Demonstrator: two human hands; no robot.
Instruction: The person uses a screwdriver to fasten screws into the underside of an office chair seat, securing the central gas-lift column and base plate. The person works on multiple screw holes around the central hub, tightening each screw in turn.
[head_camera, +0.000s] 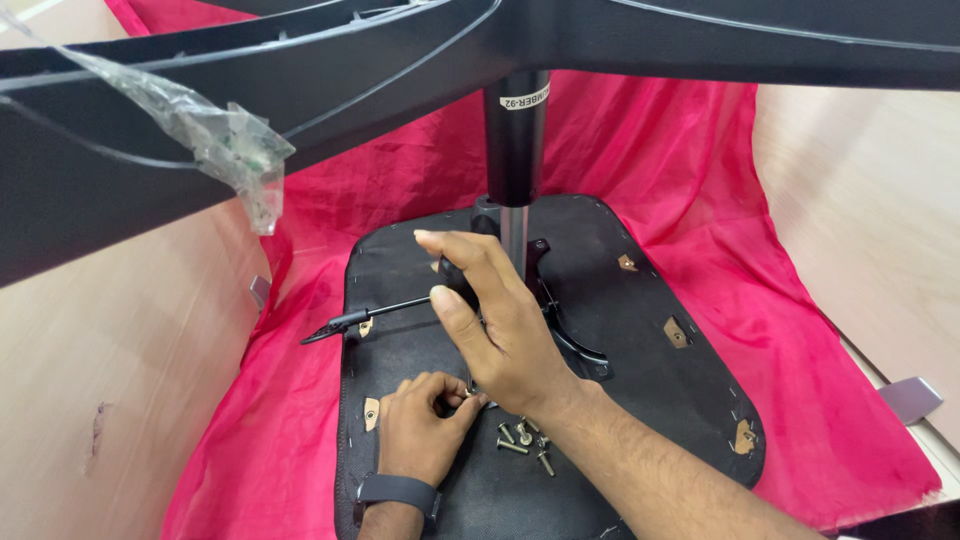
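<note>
The right hand (505, 330) is closed around the black handle of a tool, apparently a screwdriver (385, 312), its shaft pointing left over the upturned black chair seat (660, 400). The left hand (420, 430), a dark watch (400, 490) on its wrist, pinches a small part against the seat just below the right hand; what the part is cannot be told. Loose screws (522, 440) lie on the seat beside the right wrist. The seat rests on red cloth (800, 380), with the gas-lift column (515, 150) rising to the 5-arm base (300, 70) overhead.
</note>
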